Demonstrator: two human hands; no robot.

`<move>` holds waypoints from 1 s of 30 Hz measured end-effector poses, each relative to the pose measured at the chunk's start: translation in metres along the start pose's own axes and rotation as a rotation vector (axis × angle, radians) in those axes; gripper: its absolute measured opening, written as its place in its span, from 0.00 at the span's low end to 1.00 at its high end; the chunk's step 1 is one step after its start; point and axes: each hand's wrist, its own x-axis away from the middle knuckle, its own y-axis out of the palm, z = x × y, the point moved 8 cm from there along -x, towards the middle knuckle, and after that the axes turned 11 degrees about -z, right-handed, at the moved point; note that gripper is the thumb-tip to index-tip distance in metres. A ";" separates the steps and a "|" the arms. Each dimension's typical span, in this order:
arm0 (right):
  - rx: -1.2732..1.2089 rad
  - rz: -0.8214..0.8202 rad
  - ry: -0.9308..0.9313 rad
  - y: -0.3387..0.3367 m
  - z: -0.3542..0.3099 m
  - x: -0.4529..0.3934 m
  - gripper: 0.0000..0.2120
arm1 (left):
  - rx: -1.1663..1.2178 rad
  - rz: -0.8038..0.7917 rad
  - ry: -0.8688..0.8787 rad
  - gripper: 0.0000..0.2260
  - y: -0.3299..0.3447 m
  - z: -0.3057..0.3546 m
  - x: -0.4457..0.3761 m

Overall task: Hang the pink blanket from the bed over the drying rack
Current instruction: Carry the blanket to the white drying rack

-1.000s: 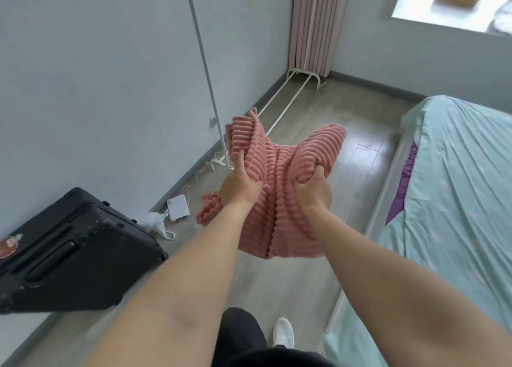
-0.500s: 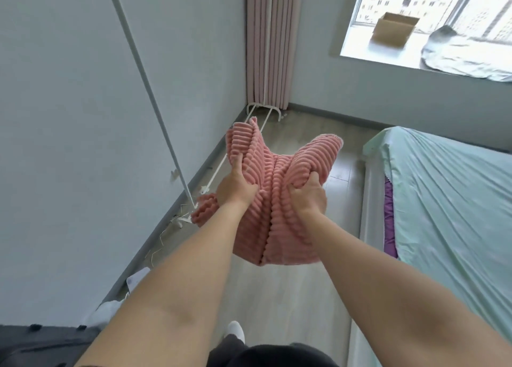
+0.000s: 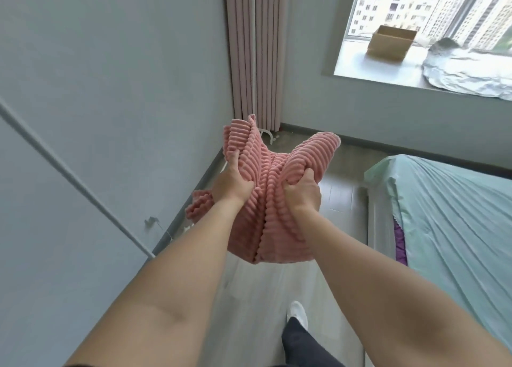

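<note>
Room: grey walls, pale wood floor [image 3: 340, 197], pink curtain [image 3: 256, 50] in the corner, window [image 3: 432, 31] with a cardboard box [image 3: 390, 43] on the sill.
Bed: the bed [image 3: 454, 222] with its mint sheet lies along the right side; nothing pink lies on the part in view.
Blanket: the pink blanket [image 3: 271, 208], thick and ribbed, hangs bunched in the air between both hands, its top corners flopping up and outward, its lower fold clear of the floor.
Left hand: the left hand [image 3: 231, 185] is closed on a fistful of ribbed cloth near the upper left edge.
Right hand: the right hand [image 3: 303, 190] is clenched on a bunch just beside it, the two hands close together.
Rack: the drying rack [image 3: 72, 172] shows as a thin white pole slanting along the left wall; a curved white foot appears near the curtain. Its top bar is out of view.
Step, as I judge it: carrying the blanket toward the rack.
Doing it well: slide the hands apart along one edge so the cloth opens flat, lift it above the bar, then lay it with about equal lengths on both sides.
Risk: draped while bunched, the heavy cloth may slide off one side or dry poorly.
</note>
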 end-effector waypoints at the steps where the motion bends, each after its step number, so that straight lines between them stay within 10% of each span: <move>1: 0.004 -0.012 -0.009 -0.004 -0.005 -0.021 0.18 | 0.000 0.005 -0.013 0.35 0.003 0.008 -0.016; 19: -0.045 -0.141 -0.156 -0.030 -0.231 -0.345 0.18 | -0.043 0.203 -0.078 0.36 -0.117 0.103 -0.349; 30: -0.278 -0.237 -0.229 -0.066 -0.431 -0.479 0.38 | -0.057 0.316 -0.023 0.33 -0.275 0.183 -0.503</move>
